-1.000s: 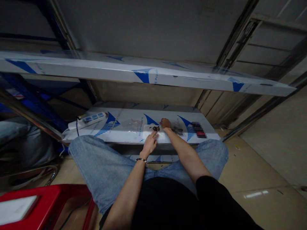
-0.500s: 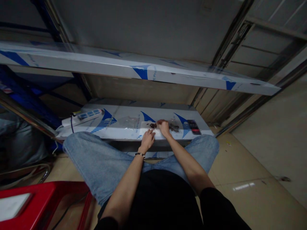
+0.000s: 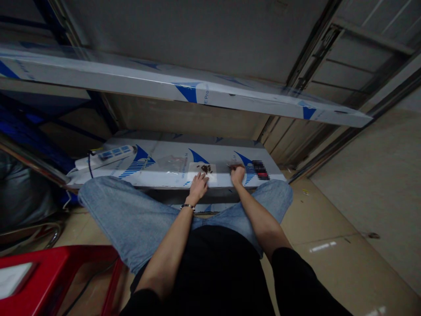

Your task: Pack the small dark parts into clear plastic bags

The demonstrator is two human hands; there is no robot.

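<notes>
On the bench lies a thin white sheet [image 3: 213, 177] bearing a heap of small dark brown pieces [image 3: 206, 168], too small to name. My left hand [image 3: 198, 186] rests at the sheet's near edge, fingers stretched out beside the heap. To the right of the sheet, my right hand [image 3: 237, 175] is closed, fingertips pressed together over a clear plastic bag [image 3: 231, 165] that it mostly covers. What the fingers hold, if anything, is hidden. Another clear, crumpled plastic piece [image 3: 176, 164] lies left of the sheet.
A white power strip [image 3: 105, 157] lies at the bench's left end, and a pixelated dark object [image 3: 261, 170] at the right. An upper shelf [image 3: 250, 98] in printed film spans above the hands. A red stool [image 3: 42, 267] stands lower left.
My right hand has moved right, from the brown pieces on the sheet to the clear bag, which showed dark contents before. My left hand stays by the sheet. The view has shifted slightly.
</notes>
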